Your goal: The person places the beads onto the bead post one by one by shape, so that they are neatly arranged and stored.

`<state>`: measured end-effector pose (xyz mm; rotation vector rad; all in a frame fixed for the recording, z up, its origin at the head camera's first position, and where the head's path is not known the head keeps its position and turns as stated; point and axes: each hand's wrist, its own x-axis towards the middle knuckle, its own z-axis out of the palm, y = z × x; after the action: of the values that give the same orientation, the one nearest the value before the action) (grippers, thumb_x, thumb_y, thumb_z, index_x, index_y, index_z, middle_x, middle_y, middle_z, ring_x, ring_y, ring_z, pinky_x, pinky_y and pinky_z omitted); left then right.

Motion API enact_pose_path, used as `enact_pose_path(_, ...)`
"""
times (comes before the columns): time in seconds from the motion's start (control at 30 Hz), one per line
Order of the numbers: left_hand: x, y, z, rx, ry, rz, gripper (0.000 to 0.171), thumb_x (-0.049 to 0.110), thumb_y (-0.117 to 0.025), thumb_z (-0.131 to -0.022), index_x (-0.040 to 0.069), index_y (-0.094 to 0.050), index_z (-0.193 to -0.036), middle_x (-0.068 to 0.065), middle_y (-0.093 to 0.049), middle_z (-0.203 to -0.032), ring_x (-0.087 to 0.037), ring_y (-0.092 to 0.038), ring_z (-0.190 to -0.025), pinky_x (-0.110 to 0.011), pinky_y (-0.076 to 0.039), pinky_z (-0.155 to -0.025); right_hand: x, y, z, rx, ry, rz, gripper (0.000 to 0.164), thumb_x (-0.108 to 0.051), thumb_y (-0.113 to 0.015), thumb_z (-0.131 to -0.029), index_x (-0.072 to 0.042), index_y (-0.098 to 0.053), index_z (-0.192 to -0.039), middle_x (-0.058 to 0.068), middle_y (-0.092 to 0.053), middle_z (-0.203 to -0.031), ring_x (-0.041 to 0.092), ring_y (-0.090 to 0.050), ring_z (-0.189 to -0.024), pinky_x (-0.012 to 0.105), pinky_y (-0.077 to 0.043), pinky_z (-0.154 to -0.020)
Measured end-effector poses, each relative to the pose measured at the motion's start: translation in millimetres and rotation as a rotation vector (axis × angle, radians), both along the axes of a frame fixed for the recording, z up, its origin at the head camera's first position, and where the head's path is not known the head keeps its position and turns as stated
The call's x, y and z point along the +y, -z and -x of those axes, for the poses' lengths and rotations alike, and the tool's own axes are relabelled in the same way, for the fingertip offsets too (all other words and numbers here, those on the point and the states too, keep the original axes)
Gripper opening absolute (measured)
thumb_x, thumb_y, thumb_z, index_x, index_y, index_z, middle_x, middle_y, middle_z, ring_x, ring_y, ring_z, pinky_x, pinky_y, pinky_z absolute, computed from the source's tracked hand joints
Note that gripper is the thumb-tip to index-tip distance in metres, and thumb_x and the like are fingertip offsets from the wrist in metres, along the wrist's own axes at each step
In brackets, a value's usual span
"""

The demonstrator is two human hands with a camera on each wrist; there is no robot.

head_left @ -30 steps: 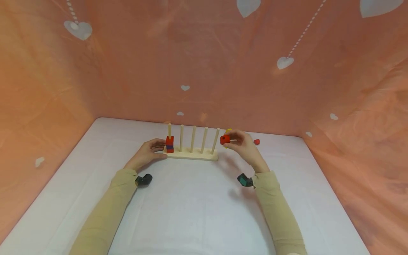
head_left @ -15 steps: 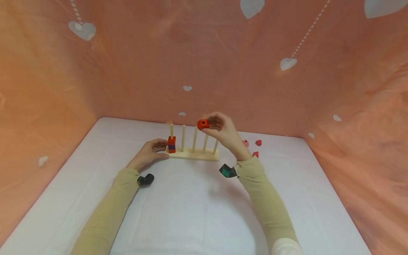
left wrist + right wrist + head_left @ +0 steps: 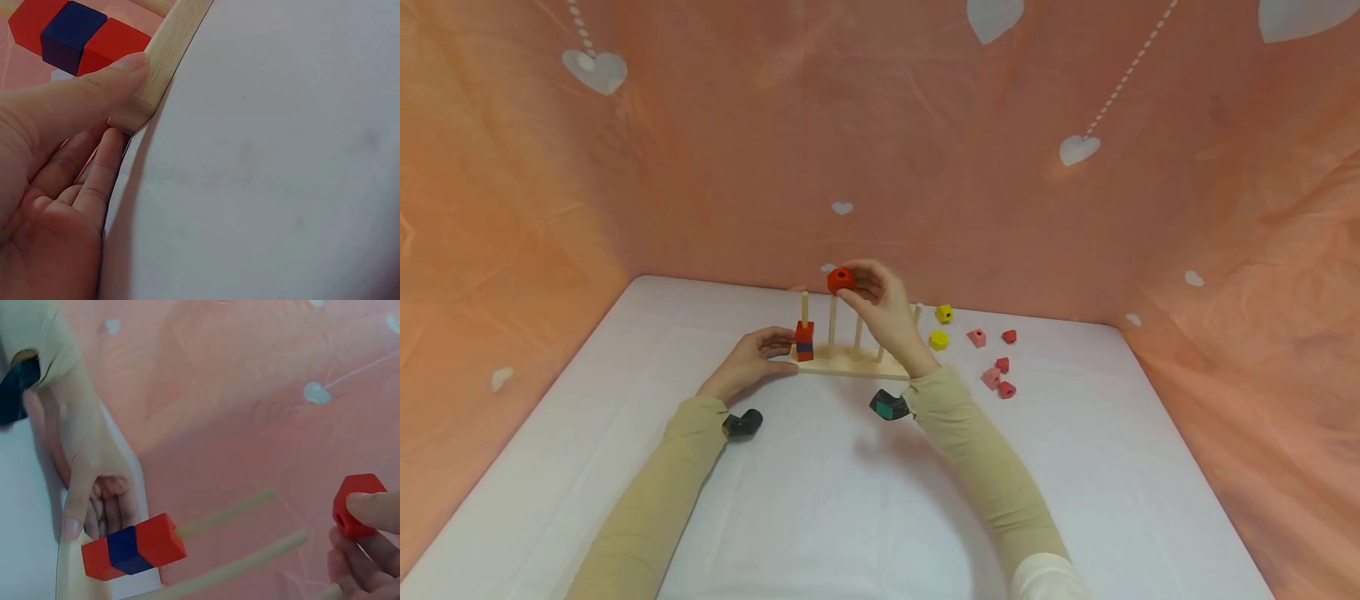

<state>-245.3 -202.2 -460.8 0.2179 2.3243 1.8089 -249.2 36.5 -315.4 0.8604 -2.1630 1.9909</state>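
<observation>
A wooden peg stand (image 3: 850,367) with a row of upright pegs stands toward the back of the table. Red, blue and red cubes (image 3: 805,342) are stacked on its leftmost peg, whose upper part is bare. My left hand (image 3: 747,364) holds the stand's left end, with the thumb (image 3: 130,65) on the base and the fingers at its end. Between thumb and fingers, my right hand (image 3: 883,315) pinches a red six-sided bead (image 3: 362,484) with a hole. In the head view this bead overlaps the top of the second peg (image 3: 832,329); the right wrist view shows it apart from the peg tips.
Two yellow beads (image 3: 938,340) lie just right of the stand. Farther right are pink beads (image 3: 976,337) and several small red beads (image 3: 1009,337). An orange cloth with white hearts (image 3: 842,208) hangs behind the white table (image 3: 820,500).
My right hand has carried the red bead leftward and up from right of the stand to the second peg, uncovering the loose beads. My left hand keeps its hold on the stand.
</observation>
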Motion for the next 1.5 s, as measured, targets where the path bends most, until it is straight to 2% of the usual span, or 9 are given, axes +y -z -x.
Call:
enact_pose_path(0.2, 1.1, 0.3, 0.6, 0.006, 0.002, -0.010, 0.062, 0.006, -0.078, -0.079, -0.001, -0.048, -0.132, -0.019, -0.052, -0.131, -0.031, -0.051, -0.121, -0.038, -0.042, -0.103, -8.0, 5.3, 1.0, 0.020, 0.018, -0.028, 0.034, 0.011, -0.062, -0.086, 0.014, -0.053, -0.119, 0.029, -0.059, -0.112, 0.040, -0.058, -0.102, 0.047, -0.049, -0.091)
enact_pose_path(0.47, 2.5, -0.8, 0.0, -0.004, 0.000, 0.000, 0.062, 0.008, -0.079, -0.078, 0.000, -0.048, -0.132, -0.018, -0.052, -0.131, -0.032, -0.050, -0.121, -0.041, -0.041, -0.104, -7.7, 46.2, 19.8, -0.009, 0.082, -0.110, 0.032, -0.002, -0.070, -0.086, -0.003, -0.059, -0.116, 0.012, -0.064, -0.106, 0.021, -0.061, -0.094, 0.028, -0.053, -0.081)
enact_pose_path(0.57, 2.2, -0.6, 0.7, -0.004, -0.008, 0.002, 0.062, 0.008, -0.079, -0.078, 0.000, -0.048, -0.132, -0.018, -0.052, -0.130, -0.031, -0.051, -0.121, -0.040, -0.041, -0.103, -9.3, 53.2, 19.8, -0.006, 0.119, -0.138, 0.031, -0.003, -0.071, -0.085, -0.003, -0.058, -0.114, 0.011, -0.065, -0.105, 0.019, -0.062, -0.093, 0.026, -0.054, -0.081)
enact_pose_path(0.7, 2.2, 0.7, 1.2, -0.006, -0.009, 0.003, 0.062, 0.008, -0.079, -0.078, 0.000, -0.048, -0.132, -0.018, -0.052, -0.130, -0.031, -0.051, -0.121, -0.040, -0.041, -0.103, -12.4, 58.7, 15.8, 0.002, 0.160, -0.120, 0.031, -0.001, -0.072, -0.084, 0.001, -0.058, -0.113, 0.015, -0.064, -0.107, 0.025, -0.062, -0.093, 0.033, -0.054, -0.084)
enact_pose_path(0.87, 3.2, 1.1, 0.3, -0.013, 0.000, 0.009, 0.062, 0.009, -0.079, -0.079, 0.000, -0.048, -0.132, -0.017, -0.052, -0.132, -0.032, -0.050, -0.122, -0.042, -0.040, -0.104, -14.6, 53.5, -2.6, -0.009, 0.186, -0.061, 0.031, 0.006, -0.069, -0.083, 0.009, -0.053, -0.109, 0.023, -0.059, -0.106, 0.035, -0.061, -0.094, 0.042, -0.052, -0.088)
enact_pose_path(1.03, 4.3, 1.0, 0.4, -0.020, -0.002, 0.010, 0.062, 0.008, -0.078, -0.080, 0.000, -0.047, -0.133, -0.017, -0.051, -0.133, -0.032, -0.050, -0.122, -0.043, -0.040, -0.104, -17.3, 79.7, 1.2, -0.088, 0.243, -0.049, 0.035, 0.001, -0.070, -0.084, 0.003, -0.049, -0.112, 0.015, -0.057, -0.107, 0.026, -0.059, -0.096, 0.032, -0.051, -0.089)
enact_pose_path(1.23, 4.4, 0.5, -0.1, -0.021, -0.004, 0.004, 0.061, 0.007, -0.078, -0.080, 0.000, -0.048, -0.132, -0.017, -0.051, -0.134, -0.032, -0.049, -0.122, -0.042, -0.041, -0.104, -17.3, 109.2, 3.5, -0.181, 0.240, -0.100, 0.033, 0.003, -0.069, -0.084, 0.004, -0.054, -0.113, 0.017, -0.060, -0.104, 0.029, -0.059, -0.096, 0.037, -0.052, -0.087)
enact_pose_path(1.4, 3.5, -0.1, -1.0, -0.021, -0.005, 0.000, 0.062, 0.007, -0.078, -0.079, 0.000, -0.047, -0.133, -0.017, -0.050, -0.134, -0.033, -0.048, -0.123, -0.042, -0.040, -0.104, -15.7, 121.4, 1.6, -0.233, 0.228, -0.176, 0.030, 0.007, -0.067, -0.084, 0.002, -0.057, -0.112, 0.015, -0.062, -0.104, 0.025, -0.060, -0.096, 0.030, -0.053, -0.083)
enact_pose_path(1.5, 3.2, -0.3, -1.3, -0.021, -0.004, 0.000, 0.062, 0.006, -0.078, -0.079, 0.000, -0.047, -0.133, -0.017, -0.050, -0.134, -0.032, -0.048, -0.123, -0.043, -0.040, -0.104, -14.4, 116.4, -5.5, -0.213, 0.215, -0.190, 0.029, 0.009, -0.066, -0.083, 0.006, -0.056, -0.111, 0.019, -0.062, -0.104, 0.030, -0.061, -0.097, 0.035, -0.052, -0.085)
